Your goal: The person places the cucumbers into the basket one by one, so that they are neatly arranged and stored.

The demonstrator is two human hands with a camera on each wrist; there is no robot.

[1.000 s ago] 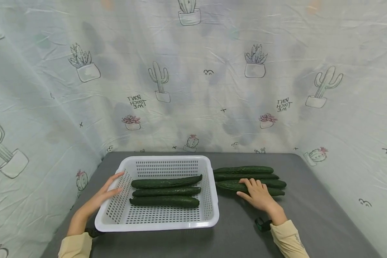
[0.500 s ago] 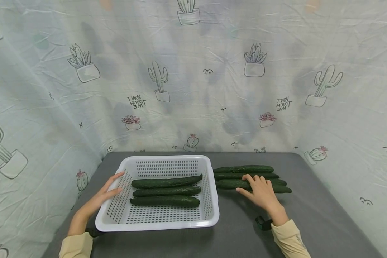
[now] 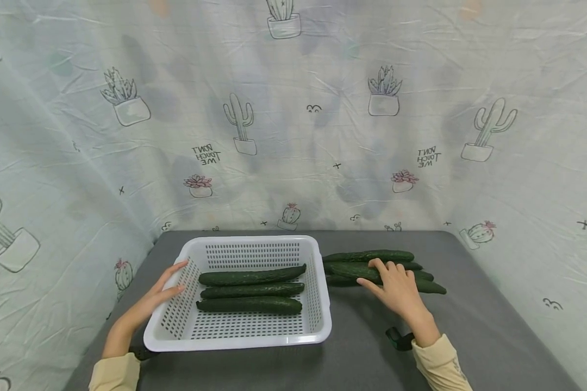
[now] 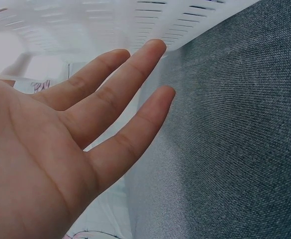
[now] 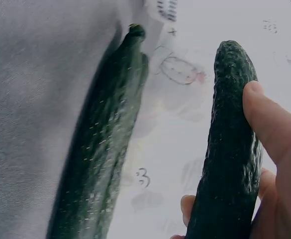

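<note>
My right hand grips a dark green cucumber, with the thumb along one side and fingertips showing on the other. This cucumber is raised above several others on the table right of the basket. One cucumber lies beside it in the right wrist view. At the left end of a white perforated plastic basket, my left hand rests against the rim. Three of its fingers stretch out straight and spread beside the outer wall. Inside the basket, 3 cucumbers lie side by side, lengthwise.
A grey cloth-like surface covers the table. Behind it and at both sides hangs a pale curtain with cactus prints. The basket's right wall stands close to the left ends of the loose cucumbers.
My right hand has taken hold of a cucumber and lifted it slightly off the others. Another cucumber beneath has shifted a little to the right. My left hand and the basket stay put.
</note>
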